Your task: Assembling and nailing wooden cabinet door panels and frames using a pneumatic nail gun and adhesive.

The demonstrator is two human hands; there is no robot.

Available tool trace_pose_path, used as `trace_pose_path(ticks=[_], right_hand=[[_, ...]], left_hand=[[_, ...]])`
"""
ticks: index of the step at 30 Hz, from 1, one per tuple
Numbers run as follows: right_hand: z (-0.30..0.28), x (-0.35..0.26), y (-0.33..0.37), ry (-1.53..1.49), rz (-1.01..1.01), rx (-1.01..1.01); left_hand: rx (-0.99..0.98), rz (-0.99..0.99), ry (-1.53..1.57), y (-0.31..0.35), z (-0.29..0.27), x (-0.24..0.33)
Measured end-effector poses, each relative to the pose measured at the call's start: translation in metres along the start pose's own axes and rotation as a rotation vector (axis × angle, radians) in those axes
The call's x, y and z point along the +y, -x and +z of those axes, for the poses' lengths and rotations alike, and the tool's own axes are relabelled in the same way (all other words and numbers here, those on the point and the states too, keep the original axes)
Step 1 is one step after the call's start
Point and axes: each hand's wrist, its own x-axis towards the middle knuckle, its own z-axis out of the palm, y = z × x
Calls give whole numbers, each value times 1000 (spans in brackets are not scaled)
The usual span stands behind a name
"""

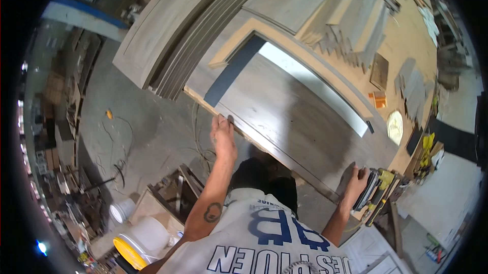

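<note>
A grey-brown wood panel [274, 101] lies flat on the workbench in front of me. A dark blue-grey strip [236, 68] borders its left end, and a bright white strip [317, 88] runs along its far side. My left hand [222, 134] grips the near edge toward the left end, fingertips at the rim. At the near right corner, my right hand [357, 185] is closed on the panel's edge with its fingers bent. Just right of that hand sits a yellow-green and black power tool [378, 195].
Stacked grey panels [178, 35] stand at the far left of the bench. Grey boards [356, 17] are piled at the back, near an orange item [378, 99] and a round pale pad [395, 126]. White buckets [150, 236] and cables [198, 136] are on the floor left.
</note>
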Motion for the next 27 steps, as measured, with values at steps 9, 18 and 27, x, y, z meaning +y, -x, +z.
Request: trace_pose_path(ticks=[9, 18, 27], right_hand=[[-16, -8, -26, 85, 169, -43], [-10, -13, -25, 146, 164, 16], [-15, -16, -17, 83, 137, -24]], left_hand=[[-43, 34, -15, -13, -14, 3], [50, 169, -9, -30, -31, -17], [15, 363, -163, -45, -41, -32]])
